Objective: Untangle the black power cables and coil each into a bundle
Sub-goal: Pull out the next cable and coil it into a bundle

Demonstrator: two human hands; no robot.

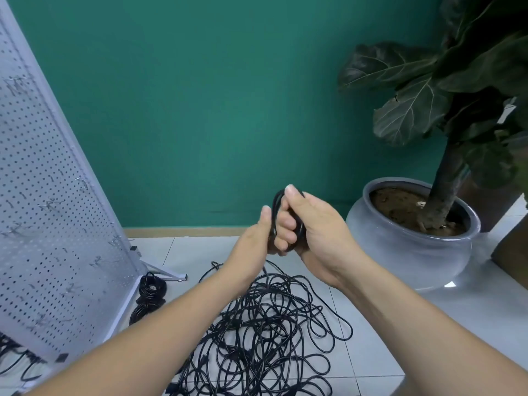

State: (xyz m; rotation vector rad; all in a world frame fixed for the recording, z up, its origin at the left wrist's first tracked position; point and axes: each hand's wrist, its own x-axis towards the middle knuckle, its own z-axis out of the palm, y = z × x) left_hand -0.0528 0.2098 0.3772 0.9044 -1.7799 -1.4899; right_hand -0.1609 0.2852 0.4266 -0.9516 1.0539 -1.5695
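Saw both hands raised together in front of the green wall (200, 110), well above the floor (371, 352). Found the right hand (311, 224) with its grip clamped on a small coil (275, 207) of black cable: fingers curled through the loops, thumb upright on top. Found the left hand (254, 241) gripping the same coil from its left side, thumb pointing up against the loops, other fingers mostly hidden, the two hands touching. Traced one strand (265, 271) down from under the left hand to the big tangle (265, 332) of black power cables, spread loose over the pale floor tiles beneath the forearms. Made out coiled bundles (151, 287) lying apart from the tangle, to its left, close by the foot of a white pegboard stand (43, 195). Noted more black cable on the floor at the pegboard's lower left edge. Spotted a grey pot (414, 252) holding a large-leaved plant (414, 110) on the right, near the wall and clear of the tangle
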